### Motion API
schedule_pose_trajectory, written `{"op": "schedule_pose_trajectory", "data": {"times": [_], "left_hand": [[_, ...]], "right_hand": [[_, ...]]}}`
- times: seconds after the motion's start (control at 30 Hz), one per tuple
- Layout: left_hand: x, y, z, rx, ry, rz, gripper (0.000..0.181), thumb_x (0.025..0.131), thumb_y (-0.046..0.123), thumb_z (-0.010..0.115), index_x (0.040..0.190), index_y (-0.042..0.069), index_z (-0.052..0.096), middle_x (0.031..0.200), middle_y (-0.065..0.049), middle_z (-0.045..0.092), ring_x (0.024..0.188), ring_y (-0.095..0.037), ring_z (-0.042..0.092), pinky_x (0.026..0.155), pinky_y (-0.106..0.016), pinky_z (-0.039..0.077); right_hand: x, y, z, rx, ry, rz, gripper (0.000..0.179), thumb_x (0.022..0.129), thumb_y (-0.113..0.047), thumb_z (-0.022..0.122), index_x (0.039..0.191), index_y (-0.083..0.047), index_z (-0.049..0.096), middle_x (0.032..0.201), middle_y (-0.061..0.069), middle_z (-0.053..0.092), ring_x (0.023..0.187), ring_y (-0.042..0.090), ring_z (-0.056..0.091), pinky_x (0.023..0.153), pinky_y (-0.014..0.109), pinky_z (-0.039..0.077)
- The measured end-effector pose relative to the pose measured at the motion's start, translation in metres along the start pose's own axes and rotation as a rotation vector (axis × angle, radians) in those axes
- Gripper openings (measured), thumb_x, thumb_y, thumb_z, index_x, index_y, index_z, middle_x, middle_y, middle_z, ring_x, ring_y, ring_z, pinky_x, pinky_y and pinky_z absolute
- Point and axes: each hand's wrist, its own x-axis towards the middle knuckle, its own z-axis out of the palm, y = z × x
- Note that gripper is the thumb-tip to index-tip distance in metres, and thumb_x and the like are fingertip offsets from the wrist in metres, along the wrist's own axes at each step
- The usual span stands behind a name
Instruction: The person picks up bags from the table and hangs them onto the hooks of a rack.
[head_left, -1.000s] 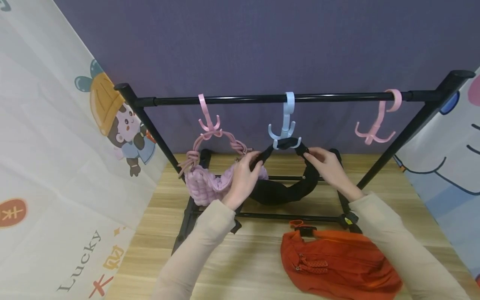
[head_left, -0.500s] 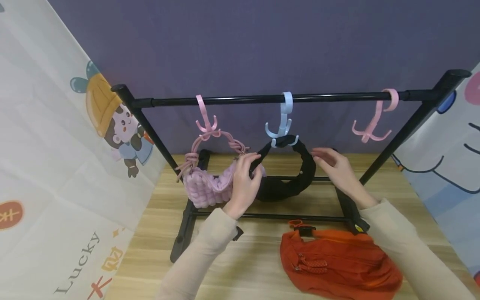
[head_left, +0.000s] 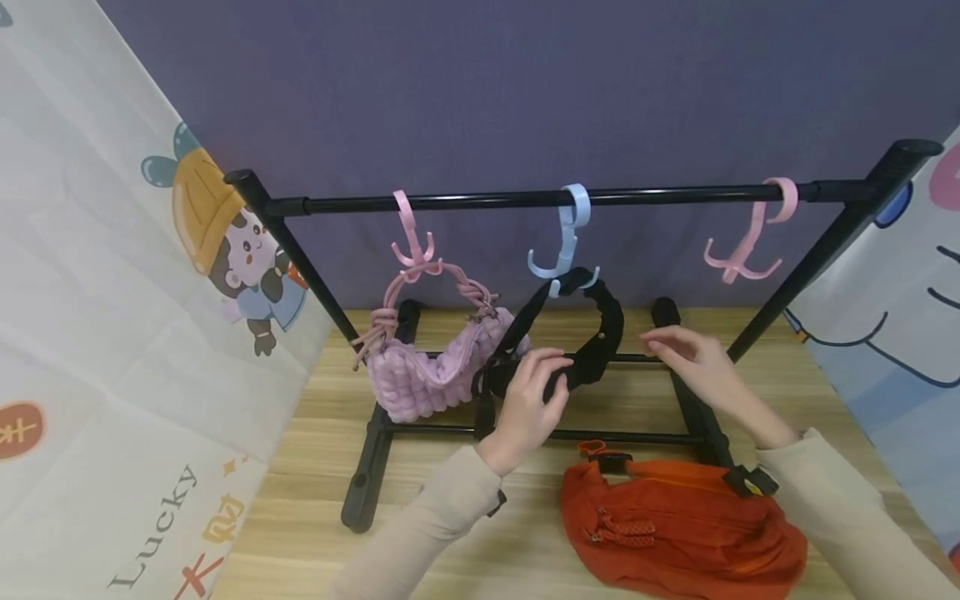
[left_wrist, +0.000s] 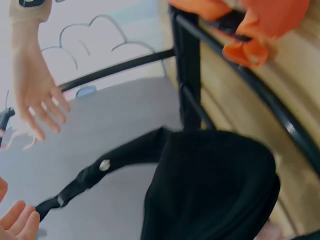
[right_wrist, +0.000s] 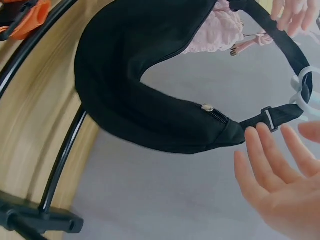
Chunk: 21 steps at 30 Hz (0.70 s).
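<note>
A black crescent-shaped waist bag (head_left: 600, 354) hangs by its strap from the light blue hook (head_left: 567, 242) at the middle of the rail. In the head view my left hand (head_left: 528, 408) is in front of the bag, fingers relaxed and holding nothing. To the right of the bag, my right hand (head_left: 693, 362) is apart from it, its fingers loosely bent around nothing. The right wrist view shows the bag's zip pull (right_wrist: 207, 107) and strap buckle (right_wrist: 270, 119). A lilac quilted handbag (head_left: 420, 375) hangs on the left pink hook (head_left: 412, 233).
The black rack's rail (head_left: 480, 200) also carries a pink hook (head_left: 750, 237) on the right. An orange waist bag (head_left: 675, 525) lies on the wood-grain surface (head_left: 300, 508) in front of the rack. Cartoon-printed cloths flank both sides.
Both hands have let go of the black waist bag's strap. My left hand has moved down and right, my right hand down and right, while the bag stays hanging from the blue hook.
</note>
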Motion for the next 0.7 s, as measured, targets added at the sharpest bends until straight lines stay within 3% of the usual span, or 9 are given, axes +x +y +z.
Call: {"op": "schedule_pose_trajectory", "data": {"times": [0.07, 0.17, 0.4, 0.57, 0.7], "left_hand": [[-0.005, 0.003, 0.005, -0.001, -0.035, 0.005, 0.020, 0.078, -0.002, 0.056, 0.098, 0.003, 0.059, 0.104, -0.010, 0.054, 0.099, -0.020, 0.052, 0.088, -0.023, 0.041], [-0.011, 0.008, 0.012, -0.006, -0.085, -0.003, 0.020, 0.078, -0.002, 0.057, 0.097, 0.003, 0.060, 0.103, -0.009, 0.054, 0.098, -0.018, 0.052, 0.087, -0.021, 0.040], [-0.028, 0.013, 0.028, -0.011, -0.255, -0.068, 0.019, 0.080, 0.001, 0.057, 0.098, 0.006, 0.060, 0.101, -0.005, 0.054, 0.094, -0.016, 0.052, 0.081, -0.019, 0.042], [-0.040, 0.015, 0.036, 0.031, -0.407, -0.090, 0.018, 0.083, 0.007, 0.056, 0.101, 0.009, 0.058, 0.100, -0.002, 0.053, 0.092, -0.012, 0.052, 0.080, -0.016, 0.041], [-0.049, 0.014, 0.043, 0.050, -0.469, -0.108, 0.019, 0.084, 0.009, 0.055, 0.103, 0.010, 0.058, 0.098, 0.001, 0.053, 0.090, -0.009, 0.051, 0.079, -0.013, 0.040]], "right_hand": [[-0.005, 0.002, -0.001, 0.011, -0.018, -0.008, 0.020, 0.090, -0.007, 0.049, 0.105, 0.003, 0.059, 0.093, -0.002, 0.064, 0.084, -0.005, 0.056, 0.073, 0.008, 0.042], [-0.012, 0.004, -0.002, 0.015, -0.032, -0.035, 0.018, 0.088, -0.001, 0.050, 0.102, 0.004, 0.059, 0.090, 0.008, 0.064, 0.082, -0.004, 0.057, 0.071, 0.008, 0.043], [-0.027, 0.011, -0.007, -0.053, -0.113, -0.003, 0.019, 0.090, -0.005, 0.048, 0.103, 0.003, 0.059, 0.087, -0.010, 0.061, 0.079, -0.001, 0.057, 0.069, 0.009, 0.042], [-0.038, 0.019, -0.008, -0.040, -0.148, 0.010, 0.018, 0.089, -0.002, 0.049, 0.103, 0.005, 0.058, 0.086, -0.012, 0.061, 0.078, -0.004, 0.056, 0.068, 0.010, 0.043], [-0.047, 0.025, -0.009, -0.083, -0.157, 0.046, 0.018, 0.088, -0.002, 0.050, 0.103, 0.006, 0.058, 0.086, 0.002, 0.064, 0.076, -0.005, 0.056, 0.066, 0.010, 0.044]]}}
